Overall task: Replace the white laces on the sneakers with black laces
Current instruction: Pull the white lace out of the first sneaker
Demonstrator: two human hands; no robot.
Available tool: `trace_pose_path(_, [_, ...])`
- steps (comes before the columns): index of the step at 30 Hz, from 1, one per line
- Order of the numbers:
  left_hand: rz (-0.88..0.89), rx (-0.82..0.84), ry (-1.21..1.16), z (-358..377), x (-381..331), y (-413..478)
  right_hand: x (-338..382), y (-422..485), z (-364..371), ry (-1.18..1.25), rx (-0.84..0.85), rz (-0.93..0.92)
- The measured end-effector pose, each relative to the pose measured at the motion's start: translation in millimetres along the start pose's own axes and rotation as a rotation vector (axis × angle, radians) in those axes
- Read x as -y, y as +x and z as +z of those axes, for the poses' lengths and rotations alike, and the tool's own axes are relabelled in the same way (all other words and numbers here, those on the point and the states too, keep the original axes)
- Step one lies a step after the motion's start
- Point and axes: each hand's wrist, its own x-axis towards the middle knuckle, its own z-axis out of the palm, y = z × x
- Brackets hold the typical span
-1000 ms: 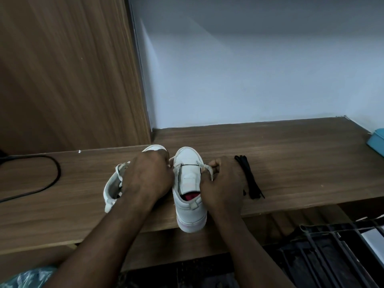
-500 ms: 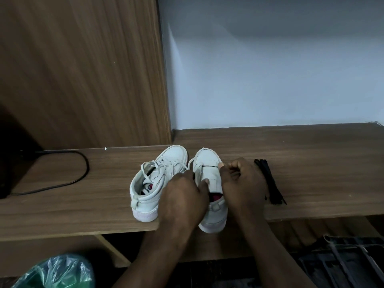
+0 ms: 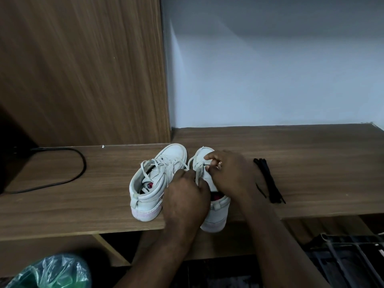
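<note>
Currently left hand [image 3: 187, 196] and right hand [image 3: 230, 175] both pinch the white lace [image 3: 197, 173] of the right sneaker [image 3: 216, 221], apparently unlacing; next it needs pulling free.

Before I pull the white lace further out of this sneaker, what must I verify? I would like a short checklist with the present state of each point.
1. Left hand pinches the white lace: ok.
2. Right hand works at the eyelets of the held sneaker: ok, its fingers pinch there.
3. Held sneaker rests fully on the shelf: not ok, its heel sticks over the front edge.
4. Lace free of knots lower down: cannot tell, the hands cover it.
5. Black laces ready: ok, they lie on the shelf beside the right hand.
6. Other sneaker unlaced: not ok, it is laced in white.
</note>
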Motion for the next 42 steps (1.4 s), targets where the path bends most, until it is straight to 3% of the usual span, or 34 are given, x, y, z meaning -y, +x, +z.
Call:
trace_pose_path(3, [0.001, 0.008, -0.011, 0.9, 0.9, -0.8, 4.9, 7.1, 4.1, -0.119, 0.073, -0.041])
trace_pose_path(10, [0.007, 0.018, -0.01, 2.1, 6.1, 1.6, -0.5, 8.6, 12.7, -0.016, -0.117, 0.029])
trace_pose_path(13, [-0.019, 0.026, -0.023, 1.5, 6.9, 0.9, 2.3, 7.2, 7.1, 0.306, -0.214, 0.122])
trace_pose_path(17, [-0.034, 0.031, -0.021, 1.7, 6.5, -0.9, 25.8, 2.2, -26.0, 0.94, -0.377, 0.026])
trace_pose_path(21, [-0.044, 0.041, -0.018, 1.1, 5.6, 1.1, 47.3, -2.6, -60.1, 1.199, -0.451, -0.071])
trace_pose_path(27, [-0.031, -0.076, -0.227, -12.2, 2.5, 16.3, 64.4, -11.8, -60.2, 0.938, -0.329, 0.031])
trace_pose_path(32, [0.202, 0.179, -0.319, -20.4, -6.2, 37.5, 75.8, -14.3, -67.2, 0.888, -0.296, -0.091])
trace_pose_path(35, [0.141, 0.194, -0.391, -20.0, -7.1, 38.6, 75.4, -13.0, -67.1, 0.874, -0.363, -0.141])
trace_pose_path(38, [0.008, 0.149, -0.528, -24.6, -1.2, 44.4, 62.7, -10.2, -54.2, 0.808, -0.447, -0.045])
trace_pose_path(42, [-0.08, 0.149, -0.717, -36.7, -0.2, 54.4, 36.4, -13.5, -23.7, 0.449, -0.22, 0.161])
